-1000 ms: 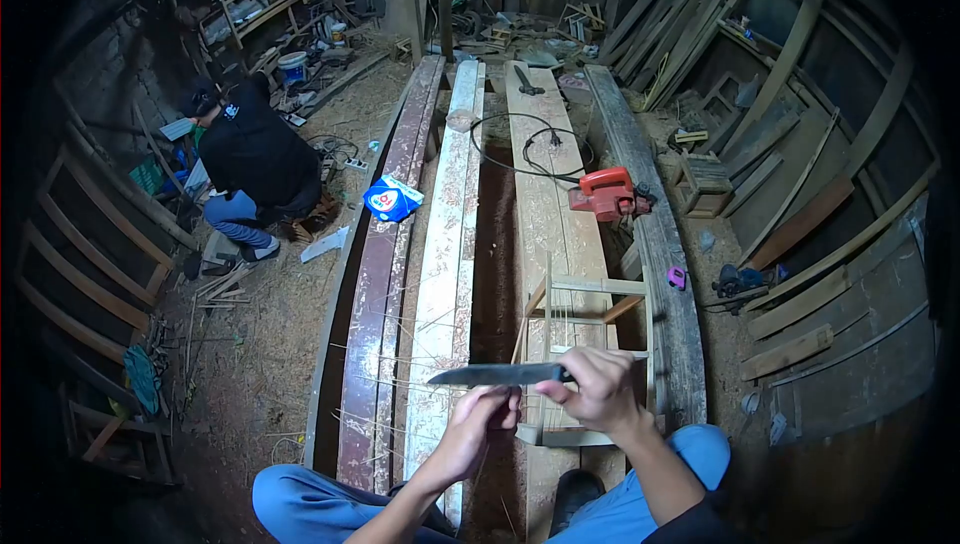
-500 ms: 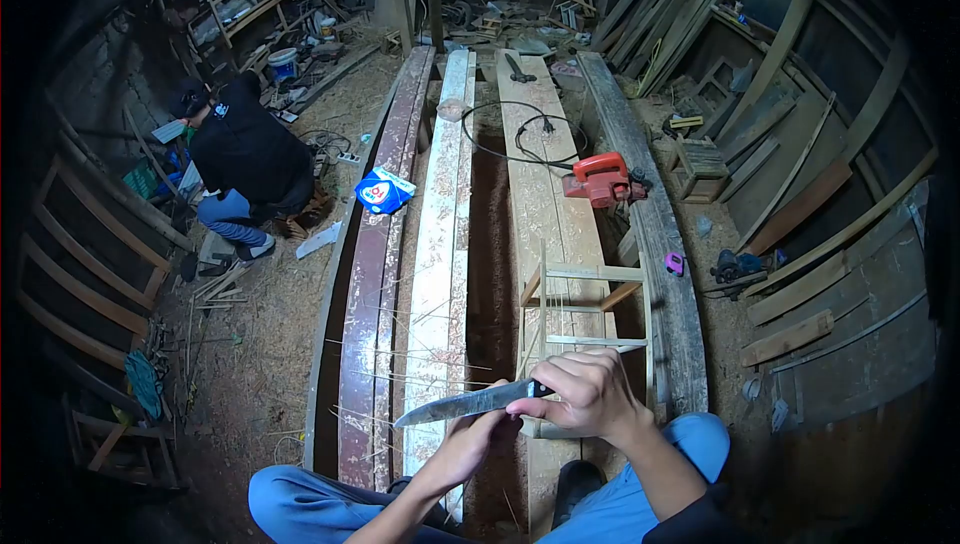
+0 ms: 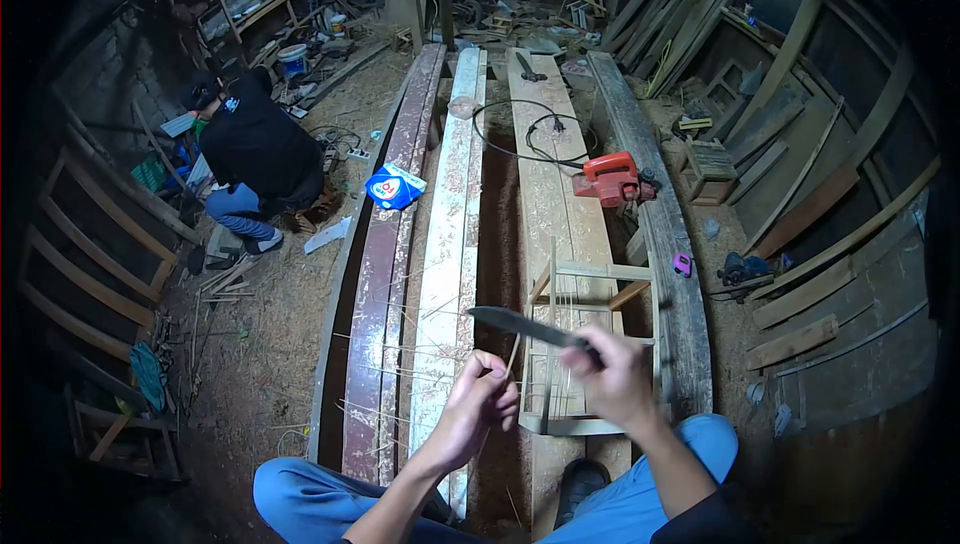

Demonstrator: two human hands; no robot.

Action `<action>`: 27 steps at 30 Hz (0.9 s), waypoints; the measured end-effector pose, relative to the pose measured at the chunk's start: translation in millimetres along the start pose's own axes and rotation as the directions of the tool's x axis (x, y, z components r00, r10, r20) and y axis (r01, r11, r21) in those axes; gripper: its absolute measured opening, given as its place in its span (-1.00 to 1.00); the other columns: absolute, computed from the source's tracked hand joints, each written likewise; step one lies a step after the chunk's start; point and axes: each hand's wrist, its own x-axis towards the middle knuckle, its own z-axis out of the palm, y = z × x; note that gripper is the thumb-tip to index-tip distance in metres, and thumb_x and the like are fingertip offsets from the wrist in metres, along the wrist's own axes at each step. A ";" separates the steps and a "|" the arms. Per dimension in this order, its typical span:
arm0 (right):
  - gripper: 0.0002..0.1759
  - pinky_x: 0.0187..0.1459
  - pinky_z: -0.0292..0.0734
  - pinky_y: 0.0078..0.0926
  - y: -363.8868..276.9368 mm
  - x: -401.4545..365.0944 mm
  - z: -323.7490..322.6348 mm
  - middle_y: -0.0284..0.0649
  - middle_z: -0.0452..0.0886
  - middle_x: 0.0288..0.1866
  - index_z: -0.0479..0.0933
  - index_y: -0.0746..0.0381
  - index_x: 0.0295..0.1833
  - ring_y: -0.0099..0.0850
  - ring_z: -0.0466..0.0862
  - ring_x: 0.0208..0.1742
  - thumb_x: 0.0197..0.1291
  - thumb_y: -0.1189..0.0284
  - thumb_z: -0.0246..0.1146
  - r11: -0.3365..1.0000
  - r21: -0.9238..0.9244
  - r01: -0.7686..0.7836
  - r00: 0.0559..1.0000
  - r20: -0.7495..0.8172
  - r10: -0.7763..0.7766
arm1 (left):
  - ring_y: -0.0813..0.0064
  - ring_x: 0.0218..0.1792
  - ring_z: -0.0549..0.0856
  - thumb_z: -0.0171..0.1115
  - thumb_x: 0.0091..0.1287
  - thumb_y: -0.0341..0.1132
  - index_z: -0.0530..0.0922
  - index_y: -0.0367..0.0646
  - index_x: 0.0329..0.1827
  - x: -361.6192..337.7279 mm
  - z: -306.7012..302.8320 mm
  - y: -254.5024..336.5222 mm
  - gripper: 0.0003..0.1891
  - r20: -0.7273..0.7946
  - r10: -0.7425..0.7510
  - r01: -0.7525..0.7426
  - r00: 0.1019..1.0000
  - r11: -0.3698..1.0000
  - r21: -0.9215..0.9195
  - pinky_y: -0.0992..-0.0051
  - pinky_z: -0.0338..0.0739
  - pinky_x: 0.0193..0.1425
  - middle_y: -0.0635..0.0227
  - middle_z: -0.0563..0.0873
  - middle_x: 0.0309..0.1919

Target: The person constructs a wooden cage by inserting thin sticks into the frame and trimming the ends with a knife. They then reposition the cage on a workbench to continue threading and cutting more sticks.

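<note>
My right hand point(image 3: 618, 376) is wrapped round the handle of a long knife point(image 3: 522, 326), whose dark blade points left and slightly up; the hand is a little blurred. To its left, my left hand point(image 3: 476, 400) pinches a thin bamboo strip point(image 3: 513, 356) that stands nearly upright between the fingers. The blade crosses just above the strip's upper end; whether they touch I cannot tell. Beneath and behind the right hand stands a small wooden frame point(image 3: 605, 271). More thin strips point(image 3: 400, 348) lie across the planks to the left of my left hand.
Long planks point(image 3: 440, 244) run forward, with dark gaps between them. On them are a blue-and-white packet point(image 3: 394, 188), a red power planer point(image 3: 612, 180) with its cable, and a pink tape measure point(image 3: 683, 264). A person point(image 3: 262, 149) crouches at the left.
The knife has risen off my left hand and turned, its tip now higher. My left hand has turned more upright, and the strip now shows above its fingers. The view has shifted slightly.
</note>
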 end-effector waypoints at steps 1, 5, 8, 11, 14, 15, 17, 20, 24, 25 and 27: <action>-0.53 -0.52 0.45 -0.39 -19.5 -0.3 5.1 -0.27 0.61 -0.56 0.64 0.25 -0.26 -0.44 0.64 -0.57 0.40 0.01 0.38 0.996 0.053 -0.068 0.994 0.091 0.063 | 0.66 -0.41 0.36 0.04 0.68 -0.08 0.34 0.04 0.07 0.9 4.9 0.0 -0.80 -0.038 0.026 -0.023 0.999 0.997 0.076 0.55 0.36 -0.28 0.54 0.38 -0.38; -0.66 -0.48 0.45 -0.48 -18.1 -17.9 26.3 -0.28 0.66 -0.51 0.69 0.27 -0.20 -0.62 0.60 -0.51 0.41 0.18 0.42 0.880 0.301 -0.368 0.925 0.218 0.313 | 0.75 -0.35 0.40 0.02 0.71 -0.17 0.36 -0.03 0.10 -0.2 15.7 -11.8 -0.84 -0.005 0.068 -0.063 0.998 0.956 0.287 0.63 0.31 -0.28 0.57 0.45 -0.33; -0.68 -0.39 0.45 -0.56 -3.8 -4.2 18.5 -0.42 0.67 -0.45 0.66 0.33 -0.25 -0.70 0.56 -0.40 0.42 0.27 0.42 0.812 0.481 -0.330 0.923 -0.015 0.384 | 0.76 -0.33 0.43 0.05 0.70 -0.15 0.42 -0.06 0.18 2.8 4.5 -29.7 -0.79 0.069 -0.001 -0.021 0.998 0.945 0.325 0.64 0.33 -0.26 0.58 0.50 -0.31; -0.63 -0.36 0.45 -0.56 12.3 5.0 -13.6 -0.42 0.66 -0.45 0.62 0.33 -0.17 -0.69 0.58 -0.38 0.43 0.19 0.41 0.820 0.394 -0.415 0.877 -0.066 0.476 | 0.78 -0.32 0.46 0.10 0.68 -0.15 0.50 -0.11 0.20 6.5 1.0 -41.2 -0.75 0.083 0.013 -0.046 0.996 0.910 0.411 0.65 0.34 -0.25 0.59 0.55 -0.27; -0.65 -0.39 0.46 -0.52 9.1 3.5 -13.5 -0.33 0.65 -0.48 0.62 0.28 -0.14 -0.66 0.58 -0.42 0.44 0.18 0.40 0.893 0.237 -0.381 0.915 -0.039 0.401 | 0.80 -0.37 0.45 0.15 0.66 -0.20 0.58 -0.19 0.14 8.5 4.3 -39.5 -0.75 0.047 0.115 -0.124 0.992 0.884 0.450 0.65 0.30 -0.34 0.58 0.61 -0.24; -0.65 -0.42 0.48 -0.45 2.8 1.5 -6.7 -0.24 0.64 -0.49 0.63 0.24 -0.07 -0.54 0.63 -0.47 0.48 0.13 0.34 0.950 0.162 -0.268 0.959 -0.043 0.278 | 0.79 -0.39 0.45 0.16 0.66 -0.20 0.58 -0.19 0.15 8.3 5.1 -35.2 -0.75 0.020 0.112 -0.110 0.994 0.899 0.425 0.66 0.30 -0.36 0.56 0.62 -0.25; -0.55 -0.40 0.56 -0.34 -12.6 -4.5 1.5 -0.13 0.69 -0.46 0.61 0.22 0.00 -0.30 0.77 -0.44 0.51 0.01 0.25 0.972 0.101 -0.211 0.976 0.084 0.203 | 0.80 -0.35 0.45 0.15 0.67 -0.23 0.57 -0.24 0.15 7.1 13.9 -25.3 -0.76 -0.017 0.145 -0.128 0.989 0.920 0.370 0.67 0.35 -0.28 0.55 0.58 -0.33; -0.53 -0.40 0.60 -0.30 -19.3 -5.8 7.6 -0.10 0.72 -0.45 0.60 0.23 -0.07 -0.20 0.81 -0.40 0.52 -0.02 0.23 0.985 0.066 -0.162 0.969 0.200 0.146 | 0.82 -0.30 0.49 0.15 0.66 -0.28 0.58 -0.22 0.12 3.9 11.7 -15.5 -0.80 -0.015 0.109 -0.103 0.994 0.973 0.208 0.68 0.36 -0.24 0.51 0.63 -0.28; -0.56 -0.50 0.53 -0.27 -12.2 2.1 -1.0 -0.16 0.64 -0.57 0.63 0.24 -0.25 -0.20 0.71 -0.56 0.48 0.05 0.30 1.000 0.008 -0.030 0.999 -0.010 0.030 | 0.82 -0.40 0.51 0.24 0.61 -0.29 0.62 -0.27 0.30 -0.9 15.1 -2.0 -0.68 -0.016 0.073 -0.064 0.997 0.952 0.300 0.71 0.33 -0.36 0.46 0.73 -0.29; -0.55 -0.51 0.52 -0.28 -11.5 2.6 -4.9 -0.17 0.64 -0.58 0.63 0.23 -0.26 -0.24 0.70 -0.58 0.49 0.04 0.29 0.997 -0.013 -0.076 0.997 -0.012 0.076 | 0.83 -0.46 0.49 0.26 0.59 -0.30 0.63 -0.24 0.36 -0.3 13.8 -3.5 -0.64 -0.031 0.074 -0.058 0.997 0.935 0.349 0.71 0.31 -0.42 0.47 0.74 -0.32; -0.53 -0.55 0.49 -0.32 -9.0 -2.0 -4.8 -0.22 0.63 -0.59 0.62 0.20 -0.29 -0.34 0.67 -0.62 0.50 0.01 0.26 0.994 -0.102 -0.028 0.999 0.029 0.031 | 0.84 -0.45 0.49 0.26 0.60 -0.29 0.64 -0.22 0.35 -1.9 16.9 -6.7 -0.65 -0.071 0.082 -0.060 0.994 0.961 0.269 0.72 0.31 -0.41 0.48 0.74 -0.32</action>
